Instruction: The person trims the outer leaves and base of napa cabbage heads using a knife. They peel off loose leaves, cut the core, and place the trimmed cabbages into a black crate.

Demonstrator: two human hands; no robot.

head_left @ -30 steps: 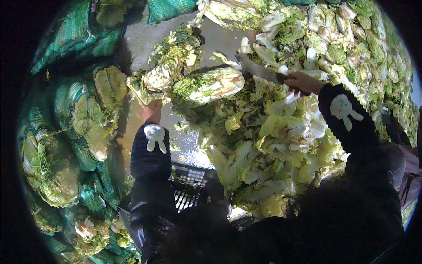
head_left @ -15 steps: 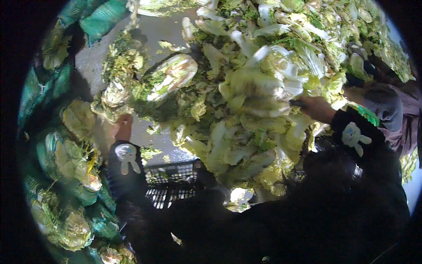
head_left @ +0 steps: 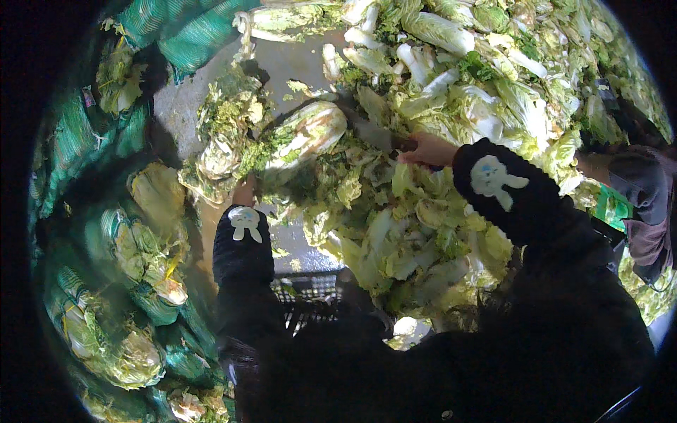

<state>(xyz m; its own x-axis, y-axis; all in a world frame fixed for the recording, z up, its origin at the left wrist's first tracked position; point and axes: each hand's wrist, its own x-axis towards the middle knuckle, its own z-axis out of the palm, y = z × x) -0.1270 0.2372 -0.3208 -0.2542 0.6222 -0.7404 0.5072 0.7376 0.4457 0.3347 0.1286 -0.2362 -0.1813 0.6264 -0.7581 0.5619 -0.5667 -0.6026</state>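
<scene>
In my right hand is the dark handle of a knife; its wide blade points left over the trimmings. The blade tip lies close to a napa cabbage that rests on its side, pale with brownish patches. My left hand is low beside that cabbage, at the edge of ragged greens. Leaves and shadow cover its fingers, so their grip does not show. Just left of it sits another leafy cabbage head. Loose outer leaves are heaped below my right hand.
A large pile of cabbages and leaves fills the far right. Green mesh sacks stuffed with cabbages line the left. A black plastic crate stands close to my body. At the right edge another person's sleeve shows.
My right hand has swung left with the knife, from the leaf pile toward the cabbage lying on its side. The view has shifted, and my left hand appears nearer that cabbage.
</scene>
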